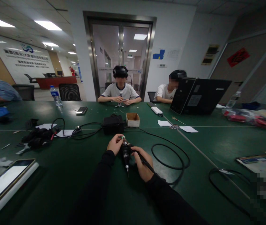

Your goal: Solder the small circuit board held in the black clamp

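My left hand (115,144) is closed, with thumb and fingers pinching a small green circuit board (123,137). In my right hand (144,165) is a slim black pen-shaped tool (144,161), slanting up toward the board; its tip is too small to make out. Between my hands there is a thick black tool with a pointed metal tip (126,154), the tip facing me. Its upper end reaches close to the board, and whether it touches the board or my fingers I cannot tell.
A black box (113,124) with cables and a small open carton (133,120) stand beyond my hands. A black cord (186,167) loops at right. A phone (8,178) lies at near left, dark tools (38,137) behind it. Two people sit opposite, one beside a black laptop (200,95).
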The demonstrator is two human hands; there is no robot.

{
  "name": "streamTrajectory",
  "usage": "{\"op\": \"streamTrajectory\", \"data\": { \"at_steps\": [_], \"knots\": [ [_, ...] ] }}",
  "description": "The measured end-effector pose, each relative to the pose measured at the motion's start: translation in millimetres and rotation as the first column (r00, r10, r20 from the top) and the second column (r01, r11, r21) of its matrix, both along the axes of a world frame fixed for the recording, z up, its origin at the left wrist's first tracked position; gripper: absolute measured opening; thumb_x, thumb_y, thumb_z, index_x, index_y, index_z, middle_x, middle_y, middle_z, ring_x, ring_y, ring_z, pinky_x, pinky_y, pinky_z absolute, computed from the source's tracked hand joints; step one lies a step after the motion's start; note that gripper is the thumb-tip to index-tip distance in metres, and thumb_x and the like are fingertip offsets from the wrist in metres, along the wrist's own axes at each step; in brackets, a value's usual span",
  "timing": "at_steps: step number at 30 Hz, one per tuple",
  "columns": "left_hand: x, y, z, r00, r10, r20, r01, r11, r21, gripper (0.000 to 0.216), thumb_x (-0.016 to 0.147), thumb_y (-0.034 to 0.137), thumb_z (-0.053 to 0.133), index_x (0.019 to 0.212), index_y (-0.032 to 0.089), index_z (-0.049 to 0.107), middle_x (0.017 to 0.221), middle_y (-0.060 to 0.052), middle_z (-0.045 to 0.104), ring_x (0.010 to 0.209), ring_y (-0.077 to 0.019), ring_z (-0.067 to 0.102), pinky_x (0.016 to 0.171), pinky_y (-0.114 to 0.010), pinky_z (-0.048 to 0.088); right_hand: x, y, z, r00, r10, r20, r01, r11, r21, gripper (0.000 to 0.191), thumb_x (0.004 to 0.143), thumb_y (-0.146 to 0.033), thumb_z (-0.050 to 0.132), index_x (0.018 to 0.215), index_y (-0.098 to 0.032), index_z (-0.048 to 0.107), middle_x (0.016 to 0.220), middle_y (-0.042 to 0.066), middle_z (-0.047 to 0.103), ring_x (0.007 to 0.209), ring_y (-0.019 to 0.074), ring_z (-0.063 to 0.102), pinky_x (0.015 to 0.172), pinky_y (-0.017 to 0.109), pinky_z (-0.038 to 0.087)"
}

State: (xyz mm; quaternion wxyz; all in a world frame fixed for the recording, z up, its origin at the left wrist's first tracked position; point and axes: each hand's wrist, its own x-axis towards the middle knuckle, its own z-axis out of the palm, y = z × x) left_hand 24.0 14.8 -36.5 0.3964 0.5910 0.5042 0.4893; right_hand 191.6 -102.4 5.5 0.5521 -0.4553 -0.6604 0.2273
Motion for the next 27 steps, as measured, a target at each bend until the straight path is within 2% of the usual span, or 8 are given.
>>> {"op": "streamTrajectory", "data": {
  "at_steps": [5, 14, 27],
  "knots": [
    [-0.2, -3.1, 4.6, 1.0, 0.008, 0.003, -0.008, 1.0, 0.0, 0.021, 0.081, 0.02, 0.058, 0.101, 0.021, 0.063, 0.086, -0.001, 0.072, 0.082, -0.0165, 0.068, 0.083, -0.028, 0.051, 0.2, 0.6, -0.3, 1.0, -0.002, -0.018, 0.002, 1.0, -0.008, 0.025, 0.091, -0.029, 0.051, 0.101, -0.021, 0.072, 0.083, 0.004, 0.072, 0.073, 0.0183, 0.068, 0.067, 0.027, 0.053],
    [-1.6, -1.1, 0.3, 1.0, 0.007, 0.023, -0.007, 1.0, 0.01, 0.021, 0.081, 0.021, 0.059, 0.101, 0.021, 0.062, 0.085, -0.001, 0.072, 0.081, -0.0171, 0.068, 0.082, -0.029, 0.052, 1.4, 0.6, -3.7, 1.0, 0.007, -0.015, -0.008, 1.0, -0.025, 0.025, 0.092, -0.029, 0.051, 0.104, -0.02, 0.072, 0.09, 0.005, 0.073, 0.072, 0.0178, 0.068, 0.066, 0.027, 0.052],
    [-1.1, -1.1, 0.7, 0.999, 0.005, 0.045, -0.006, 1.0, 0.01, 0.021, 0.08, 0.023, 0.061, 0.101, 0.021, 0.063, 0.086, -0.002, 0.073, 0.079, -0.0171, 0.068, 0.082, -0.029, 0.052, 0.7, 0.6, -2.7, 1.0, -0.004, 0.006, 0.004, 1.0, -0.007, 0.024, 0.091, -0.027, 0.051, 0.102, -0.02, 0.072, 0.087, 0.004, 0.073, 0.073, 0.0172, 0.067, 0.068, 0.027, 0.053]
  ]
}}
